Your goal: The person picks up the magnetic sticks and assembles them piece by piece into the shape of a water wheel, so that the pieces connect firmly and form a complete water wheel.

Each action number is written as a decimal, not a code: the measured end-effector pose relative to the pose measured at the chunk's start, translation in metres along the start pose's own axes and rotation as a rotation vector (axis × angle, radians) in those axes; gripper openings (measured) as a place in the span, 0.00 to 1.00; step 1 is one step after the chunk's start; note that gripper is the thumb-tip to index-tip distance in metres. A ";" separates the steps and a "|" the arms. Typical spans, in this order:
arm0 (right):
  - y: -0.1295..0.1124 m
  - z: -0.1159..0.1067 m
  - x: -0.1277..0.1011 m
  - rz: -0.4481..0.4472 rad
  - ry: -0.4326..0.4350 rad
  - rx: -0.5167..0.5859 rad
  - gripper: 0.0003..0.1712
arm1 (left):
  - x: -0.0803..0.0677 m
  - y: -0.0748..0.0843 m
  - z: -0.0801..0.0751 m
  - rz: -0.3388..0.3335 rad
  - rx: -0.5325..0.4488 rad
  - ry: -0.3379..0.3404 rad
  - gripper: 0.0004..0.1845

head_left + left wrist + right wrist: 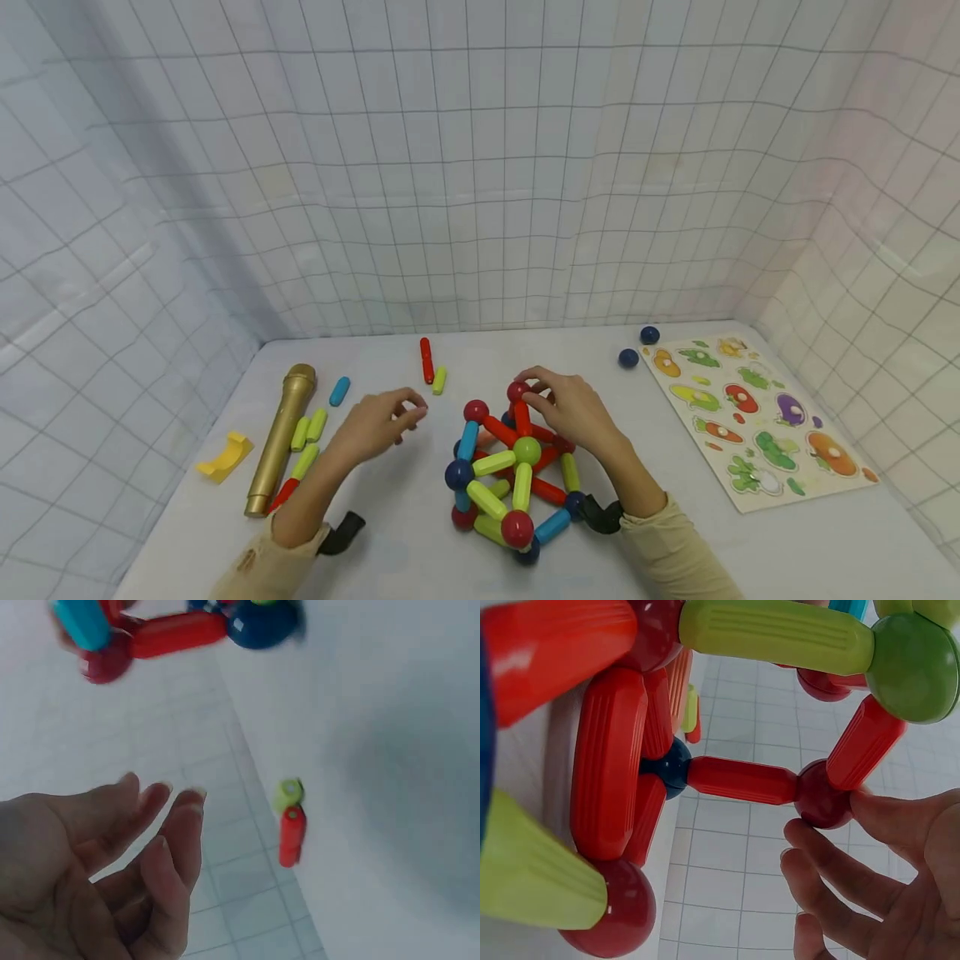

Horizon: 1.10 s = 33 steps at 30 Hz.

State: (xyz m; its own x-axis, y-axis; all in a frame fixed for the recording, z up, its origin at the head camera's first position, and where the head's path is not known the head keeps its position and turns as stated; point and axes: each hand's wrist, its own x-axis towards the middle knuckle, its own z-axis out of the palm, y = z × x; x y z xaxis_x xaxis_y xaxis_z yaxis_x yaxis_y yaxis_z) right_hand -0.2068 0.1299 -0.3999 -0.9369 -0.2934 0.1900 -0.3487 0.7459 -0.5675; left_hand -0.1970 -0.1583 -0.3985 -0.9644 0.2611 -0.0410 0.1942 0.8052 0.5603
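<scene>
A structure of red, green and blue rods joined by balls (498, 471) stands on the white table (405, 508). My right hand (534, 385) reaches over its far side and pinches the top red ball (517, 391). The right wrist view shows thumb and fingers (817, 851) against that red ball (822, 798), where two red rods meet. My left hand (408, 410) hovers left of the structure, fingers loosely curled and holding nothing. In the left wrist view the left hand (161, 802) is empty, and part of the structure (176, 634) shows above it.
A loose red rod (427, 360) and green rod (439, 380) lie behind the hands, the same red rod (291, 836) showing in the left wrist view. At the left lie a gold microphone (281, 437), a yellow curved block (222, 457) and several rods (309, 427). Two blue balls (628, 358) and a puzzle board (757, 417) lie right.
</scene>
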 end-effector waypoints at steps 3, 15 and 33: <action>-0.001 0.000 0.001 -0.003 0.002 -0.012 0.16 | 0.038 -0.002 0.003 -0.070 0.162 0.069 0.11; 0.001 0.004 -0.001 -0.031 0.014 -0.028 0.15 | 0.111 -0.007 0.046 -0.158 0.356 0.094 0.13; -0.001 0.001 0.001 0.007 0.003 -0.028 0.16 | 0.050 0.050 0.009 0.227 -0.202 0.102 0.17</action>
State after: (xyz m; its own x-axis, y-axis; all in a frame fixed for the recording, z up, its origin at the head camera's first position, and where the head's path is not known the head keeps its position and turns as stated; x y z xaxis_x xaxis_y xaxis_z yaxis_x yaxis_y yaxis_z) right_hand -0.2077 0.1284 -0.4002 -0.9393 -0.2867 0.1886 -0.3429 0.7644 -0.5460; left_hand -0.2341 -0.1001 -0.3797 -0.9153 0.3595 0.1814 0.3773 0.6078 0.6987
